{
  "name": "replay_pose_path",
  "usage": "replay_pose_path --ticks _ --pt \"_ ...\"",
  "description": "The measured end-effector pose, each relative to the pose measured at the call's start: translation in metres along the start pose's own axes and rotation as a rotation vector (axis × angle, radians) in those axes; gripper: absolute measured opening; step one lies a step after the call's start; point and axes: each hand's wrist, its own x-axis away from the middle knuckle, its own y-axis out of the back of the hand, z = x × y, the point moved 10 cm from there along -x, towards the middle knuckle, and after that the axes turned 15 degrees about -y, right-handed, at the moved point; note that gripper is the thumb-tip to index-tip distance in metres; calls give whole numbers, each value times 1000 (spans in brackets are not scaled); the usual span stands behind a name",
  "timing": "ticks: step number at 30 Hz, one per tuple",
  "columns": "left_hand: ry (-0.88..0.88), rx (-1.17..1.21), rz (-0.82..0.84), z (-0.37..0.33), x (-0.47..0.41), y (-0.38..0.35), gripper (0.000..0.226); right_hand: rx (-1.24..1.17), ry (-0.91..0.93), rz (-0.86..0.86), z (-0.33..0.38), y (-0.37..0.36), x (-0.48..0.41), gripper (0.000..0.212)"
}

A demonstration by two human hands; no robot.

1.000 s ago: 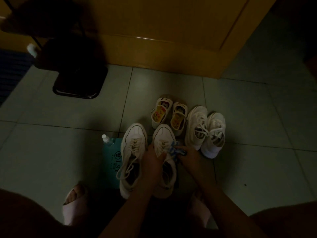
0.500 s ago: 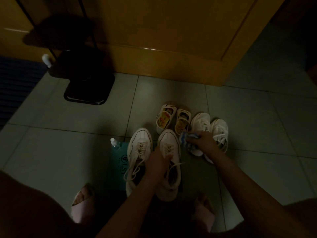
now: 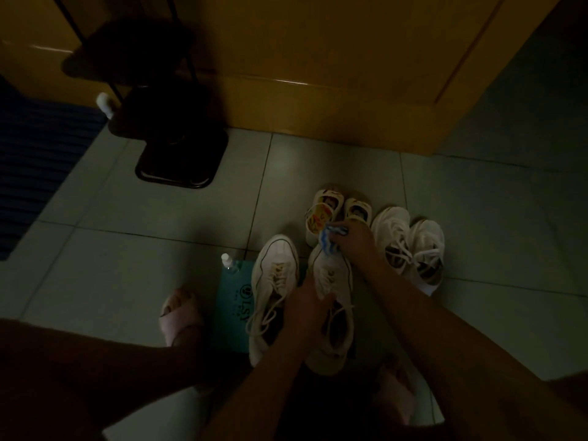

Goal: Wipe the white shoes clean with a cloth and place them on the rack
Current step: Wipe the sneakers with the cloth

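Two large white sneakers lie side by side on the tiled floor, the left sneaker [image 3: 273,281] and the right sneaker [image 3: 334,300]. My left hand [image 3: 307,302] grips the right sneaker at its laces. My right hand [image 3: 353,241] pinches a blue and white cloth [image 3: 327,240] against that sneaker's toe. A dark shoe rack [image 3: 178,154] stands at the back left by the wooden door.
A pair of small patterned shoes [image 3: 337,211] and a smaller pair of white sneakers [image 3: 410,249] sit behind and to the right. A teal bag [image 3: 234,310] with a small bottle [image 3: 228,264] lies left. My slippered foot [image 3: 181,316] is near it.
My right hand has carried the cloth from the sneaker's side forward to its toe. My left hand keeps its hold on the same sneaker. The view shifted slightly.
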Motion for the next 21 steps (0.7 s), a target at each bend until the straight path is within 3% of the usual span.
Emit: replay_pose_path --ticks 5,7,10,14,21 --pt "3 -5 -45 5 -5 6 50 166 11 -52 6 -10 -13 32" --pt "-26 -45 37 1 -13 -1 48 206 23 -30 6 -18 -22 28" --pt "-42 -37 45 2 -21 -3 48 167 -35 87 -4 -29 -37 23" --pt "-39 -14 -14 13 -24 -2 54 88 -22 -85 -22 -4 -37 29" --pt "-50 33 -44 18 -25 -4 56 -64 -154 -48 -79 -1 -31 27"
